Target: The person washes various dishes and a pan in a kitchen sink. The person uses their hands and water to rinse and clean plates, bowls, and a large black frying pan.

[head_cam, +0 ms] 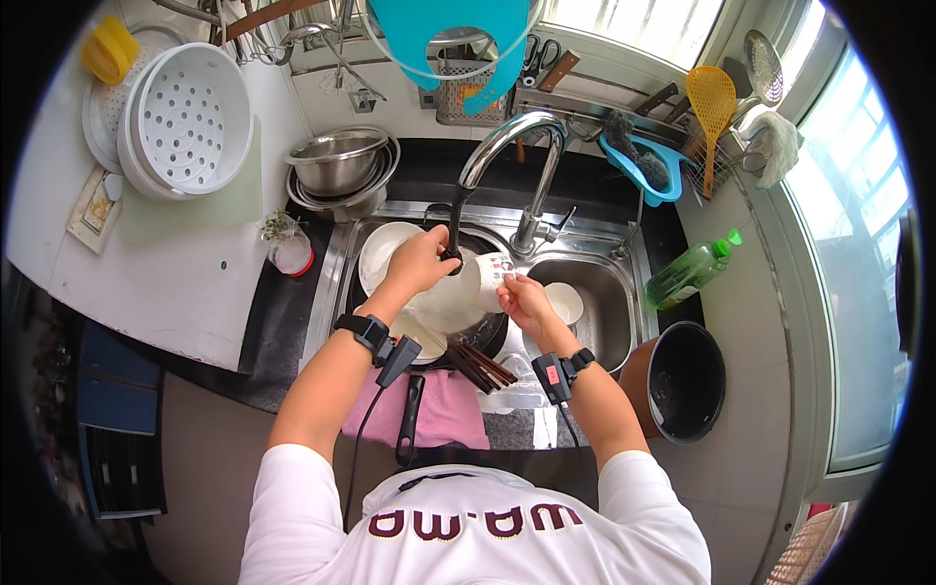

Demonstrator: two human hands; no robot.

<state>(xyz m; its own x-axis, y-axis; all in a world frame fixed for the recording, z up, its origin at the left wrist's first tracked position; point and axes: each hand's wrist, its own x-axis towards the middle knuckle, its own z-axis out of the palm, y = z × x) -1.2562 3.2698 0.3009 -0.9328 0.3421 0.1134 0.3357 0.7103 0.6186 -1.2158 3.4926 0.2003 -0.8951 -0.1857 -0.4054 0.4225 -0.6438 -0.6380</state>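
Note:
My left hand (418, 257) has its thumb and fingers around the black nozzle (451, 257) at the end of the faucet hose. Between my right hand (524, 298) and the nozzle is a white bowl (494, 272) with a printed picture; my right fingers grip its side. The bowl is tilted over the left sink basin, its opening facing left. Below it, cloudy water (446, 307) fills a dark pan. A white dish (382, 245) lies at the pan's left side, partly behind my left hand. Brown chopsticks (482, 365) rest across the pan's near rim.
A small white bowl (564, 301) sits in the right basin (607, 329). Right of the sink stand a green detergent bottle (687, 274) and a dark-lined pot (687, 384). Stacked steel bowls (340, 164) are at the back left. A pan handle (411, 417) crosses a pink cloth (453, 409).

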